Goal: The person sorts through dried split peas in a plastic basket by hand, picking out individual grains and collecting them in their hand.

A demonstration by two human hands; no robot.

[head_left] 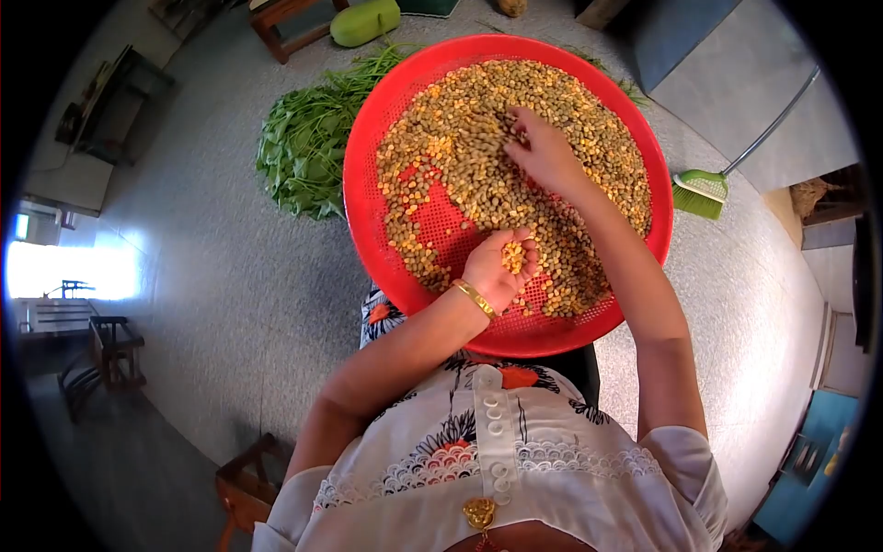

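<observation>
A large round red tray (359, 166) with a mesh bottom rests at my lap, spread with brown and yellow kernels (515, 83). Palm up over the near part of the tray, my left hand (498, 269) cups a small heap of yellow kernels (512, 258), its fingers curled round them. My right hand (543, 155) reaches into the kernels right of the tray's middle, fingers apart and slightly bent. Some kernels beside its fingertips look blurred. Red mesh shows through bare patches left of and near my left hand.
Leafy greens (303, 152) lie on the floor left of the tray. A green gourd (365, 22) and a wooden stool (287, 28) are beyond it. At the right stands a green broom (701, 191). A wooden chair (248, 488) is at the lower left.
</observation>
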